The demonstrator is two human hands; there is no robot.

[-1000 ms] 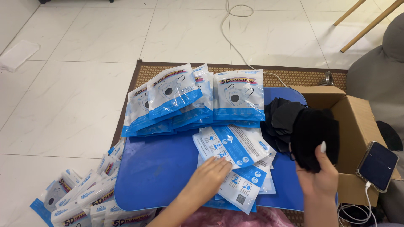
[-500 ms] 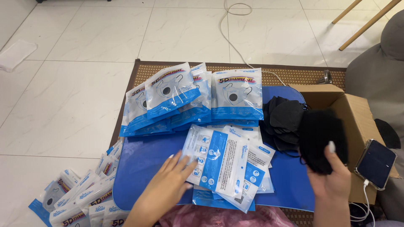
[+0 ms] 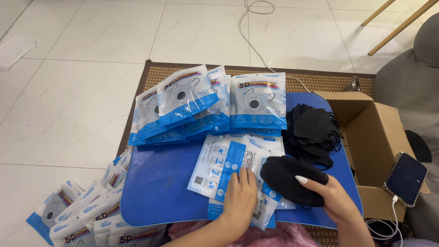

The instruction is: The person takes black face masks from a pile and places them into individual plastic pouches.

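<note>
Left of the blue lap table (image 3: 160, 183), glossy filled mask packets (image 3: 82, 215) lie heaped; more fan across its far edge. The left hand (image 3: 238, 197), fingers flat and released, presses an empty pouch (image 3: 224, 169). The right hand (image 3: 331, 196) grasps a soft black mask (image 3: 286, 176); unpacked masks (image 3: 313, 130) remain.

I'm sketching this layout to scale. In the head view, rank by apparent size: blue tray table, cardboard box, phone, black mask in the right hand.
1. blue tray table
2. cardboard box
3 and 4. black mask and phone look alike; unranked.
</note>
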